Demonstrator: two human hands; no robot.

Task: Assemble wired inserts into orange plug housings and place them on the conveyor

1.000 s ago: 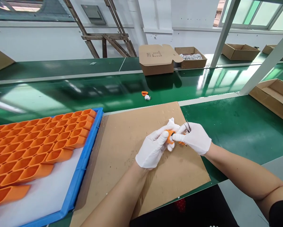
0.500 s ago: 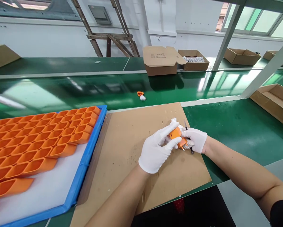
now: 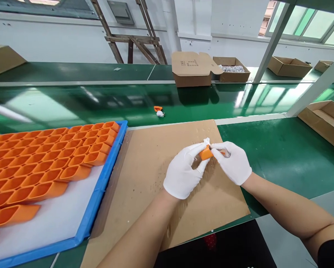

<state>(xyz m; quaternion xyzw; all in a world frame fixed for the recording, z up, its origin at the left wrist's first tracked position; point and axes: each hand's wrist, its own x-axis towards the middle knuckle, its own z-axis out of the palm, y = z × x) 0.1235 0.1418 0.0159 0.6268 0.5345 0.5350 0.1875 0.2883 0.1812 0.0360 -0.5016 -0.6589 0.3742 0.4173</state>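
We hold a small orange plastic housing (image 3: 205, 153) between the thumb and fingers of our left grip (image 3: 204, 153), probably to steady it with its right end exposed to our right grip (image 3: 215, 149). The right fingertips meet that end, and a bit of orange piece (image 3: 223, 153) shows among them; what they pinch is hidden, so we cannot tell how firmly they are closed.

Under both grips lies a cardboard sheet (image 3: 144, 186), likely shielding the green surface (image 3: 267, 149). Left of them, a blue tray (image 3: 98, 190) bears rows of open orange sleeves (image 3: 74, 173), seemingly ranked within easy reach.

Our left forearm rises from below, palm turned inward; our right forearm slants in from the lower right, knuckles up, wrist nearly straight.
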